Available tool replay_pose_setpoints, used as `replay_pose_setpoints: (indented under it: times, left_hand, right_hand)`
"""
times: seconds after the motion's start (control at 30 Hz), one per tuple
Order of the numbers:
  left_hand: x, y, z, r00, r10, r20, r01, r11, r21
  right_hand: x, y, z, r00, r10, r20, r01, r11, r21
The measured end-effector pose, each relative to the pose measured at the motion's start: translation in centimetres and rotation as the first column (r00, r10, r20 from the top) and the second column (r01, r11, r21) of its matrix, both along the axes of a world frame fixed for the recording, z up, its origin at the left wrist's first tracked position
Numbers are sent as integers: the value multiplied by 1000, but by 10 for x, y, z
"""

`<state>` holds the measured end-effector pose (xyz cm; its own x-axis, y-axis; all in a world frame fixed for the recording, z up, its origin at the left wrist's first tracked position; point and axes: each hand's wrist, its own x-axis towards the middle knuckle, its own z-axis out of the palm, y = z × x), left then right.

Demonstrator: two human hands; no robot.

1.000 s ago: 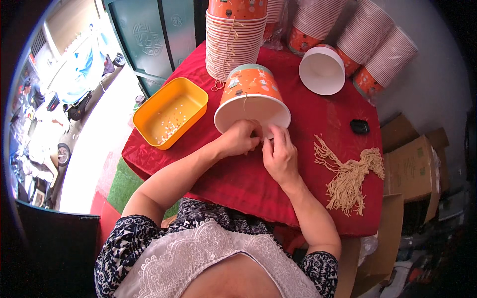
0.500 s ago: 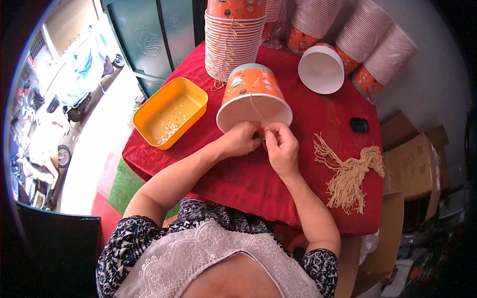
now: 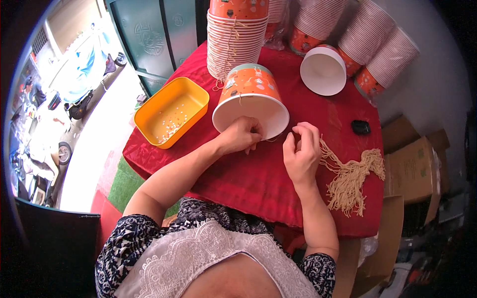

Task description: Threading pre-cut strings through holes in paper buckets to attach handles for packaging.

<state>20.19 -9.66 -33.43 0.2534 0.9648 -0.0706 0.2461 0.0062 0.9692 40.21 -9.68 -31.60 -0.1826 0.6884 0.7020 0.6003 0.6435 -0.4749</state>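
An orange paper bucket (image 3: 251, 97) lies tilted on the red cloth table (image 3: 258, 184), its white open mouth toward me. My left hand (image 3: 242, 135) is at the bucket's lower rim, fingers pinched on a thin beige string (image 3: 276, 140). My right hand (image 3: 300, 151) is a little to the right of the rim, fingers pinched on the other end of that string. A bundle of beige strings (image 3: 350, 176) lies on the cloth just right of my right hand.
A yellow tray (image 3: 171, 111) with small white bits sits at the left. A tall stack of orange buckets (image 3: 236, 42) stands behind, more stacks (image 3: 367, 42) lie at the back right, with one white open bucket (image 3: 323, 69). A small black object (image 3: 361, 127) and cardboard boxes (image 3: 415, 169) are at the right.
My right hand has drawn away to the right from the bucket's rim, pulling the string out. The bucket has tipped a little further toward me.
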Motion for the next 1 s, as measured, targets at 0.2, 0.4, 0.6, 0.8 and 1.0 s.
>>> replay_pose_setpoints:
  times: [0.2, 0.4, 0.6, 0.8, 1.0]
  left_hand:
    - [1, 2, -5, 1000, 20, -9, -19, 1000, 10]
    - [3, -1, -6, 999, 45, -2, -45, 999, 28]
    - [4, -1, -2, 997, 49, 54, -51, 998, 45]
    - [3, 0, 0, 999, 25, 25, -26, 998, 58]
    - [2, 0, -2, 998, 38, 54, -40, 998, 43]
  right_hand:
    - [-16, -11, -12, 972, 190, 140, -210, 967, 147]
    - [-23, -17, -25, 953, 170, 251, -185, 982, 40]
    - [-25, -14, -33, 963, 94, 252, -95, 995, -7]
    - [-29, -7, -35, 967, 125, 223, -108, 990, -86]
    - [-29, -6, -34, 949, 140, 283, -122, 989, -82]
